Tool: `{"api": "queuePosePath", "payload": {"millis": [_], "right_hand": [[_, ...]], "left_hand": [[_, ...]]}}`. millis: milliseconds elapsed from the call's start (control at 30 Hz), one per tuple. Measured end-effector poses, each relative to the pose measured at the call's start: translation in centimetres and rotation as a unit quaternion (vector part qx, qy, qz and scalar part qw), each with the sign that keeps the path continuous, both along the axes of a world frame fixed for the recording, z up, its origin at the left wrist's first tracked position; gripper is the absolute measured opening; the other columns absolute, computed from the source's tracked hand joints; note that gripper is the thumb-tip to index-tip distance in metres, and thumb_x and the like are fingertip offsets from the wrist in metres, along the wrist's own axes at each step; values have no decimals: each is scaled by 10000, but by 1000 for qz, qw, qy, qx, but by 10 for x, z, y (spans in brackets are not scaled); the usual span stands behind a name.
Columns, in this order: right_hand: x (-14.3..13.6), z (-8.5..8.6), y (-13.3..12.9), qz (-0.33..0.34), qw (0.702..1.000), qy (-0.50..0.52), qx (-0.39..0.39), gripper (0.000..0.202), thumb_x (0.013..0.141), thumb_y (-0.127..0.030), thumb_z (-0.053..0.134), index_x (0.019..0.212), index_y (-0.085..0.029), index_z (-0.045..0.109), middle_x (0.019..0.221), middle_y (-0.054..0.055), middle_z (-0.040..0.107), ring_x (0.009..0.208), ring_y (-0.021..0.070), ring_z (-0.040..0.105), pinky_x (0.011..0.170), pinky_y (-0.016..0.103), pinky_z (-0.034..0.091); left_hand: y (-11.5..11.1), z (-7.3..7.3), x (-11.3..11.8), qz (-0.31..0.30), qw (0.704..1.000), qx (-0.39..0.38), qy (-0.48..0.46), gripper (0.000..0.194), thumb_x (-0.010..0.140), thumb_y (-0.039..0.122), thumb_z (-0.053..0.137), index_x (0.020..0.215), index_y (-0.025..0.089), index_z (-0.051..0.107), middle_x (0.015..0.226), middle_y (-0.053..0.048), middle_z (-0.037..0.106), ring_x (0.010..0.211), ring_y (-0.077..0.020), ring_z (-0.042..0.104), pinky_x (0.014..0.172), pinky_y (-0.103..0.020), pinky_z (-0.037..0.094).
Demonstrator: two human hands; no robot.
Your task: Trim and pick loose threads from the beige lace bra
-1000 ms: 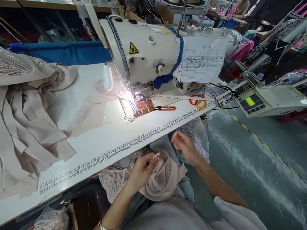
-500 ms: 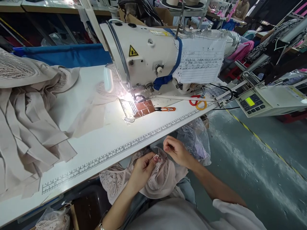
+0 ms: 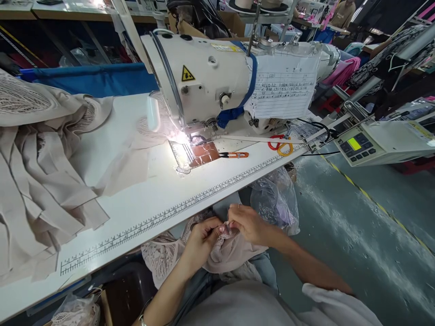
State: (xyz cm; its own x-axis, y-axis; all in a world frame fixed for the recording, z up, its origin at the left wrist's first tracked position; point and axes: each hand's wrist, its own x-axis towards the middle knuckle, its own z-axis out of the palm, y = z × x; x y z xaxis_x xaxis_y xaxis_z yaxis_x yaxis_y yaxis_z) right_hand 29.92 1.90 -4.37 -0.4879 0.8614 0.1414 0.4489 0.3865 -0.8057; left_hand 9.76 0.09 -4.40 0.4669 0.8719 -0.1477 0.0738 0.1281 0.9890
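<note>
The left hand pinches an edge of a pale pinkish-beige lace garment between thumb and fingers. The right hand, fingers curled, pinches the same edge just beside it; the 2 sets of fingertips nearly meet. The garment lies bunched over the lap, below the front edge of a white table. Its long axis runs roughly left to right, with a patterned lace end pointing left and plainer cloth to the right, partly under the right hand. Just right of it hangs a clear plastic bag.

Along the table edge runs a printed ruler scale, its figures too small to read. Farther in are orange-handled snips and 2 finger loops, 1 red, 1 yellow. A heap of similar beige cloth covers the table's left side.

Behind stands a white sewing machine, lamp glowing at its needle, with a yellow warning triangle. A paper sheet on it is headed 工艺卡; the handwriting below is too small to read. At right, a control box has a lit yellow-green display.
</note>
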Motion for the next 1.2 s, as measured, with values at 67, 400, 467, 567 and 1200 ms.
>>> {"api": "queuePosePath", "payload": {"millis": [67,400,467,567,1200], "right_hand": [[17,-10,8,-117,983,-124,74,309,1011,-313,362,721,-233,430,702,47,561,693,211,545,643,318,419],[10,-4,-19,-51,972,-127,190,404,1021,-86,333,1311,-232,573,931,42,618,747,150,605,665,259,487],[0,-2,-25,-25,956,-143,254,394,1020,-85,381,1321,-226,591,866,30,634,741,152,599,641,265,467],[-6,-1,-25,-35,935,-172,308,344,1021,-99,428,1289,-184,627,818,32,655,730,157,595,613,285,441],[-11,-4,-27,-60,954,-145,257,308,1039,-137,429,1236,-177,663,778,27,674,663,144,604,560,284,452]], "left_hand": [[-3,-2,-3,17,999,-31,-16,380,924,451,548,682,166,612,651,1,514,641,-143,454,612,-245,355],[-3,-8,4,86,988,-115,-47,383,845,510,677,702,155,662,641,9,554,631,-127,465,591,-223,369],[-3,-7,5,79,989,-107,-61,324,863,480,665,792,168,720,733,-13,649,739,-163,560,685,-237,434],[-4,-5,5,80,989,-104,-67,270,874,440,664,871,189,764,814,-25,716,823,-193,617,745,-251,464],[-4,-8,4,73,985,-120,-104,218,877,394,677,880,201,780,872,-34,758,898,-213,660,824,-277,481]]}}
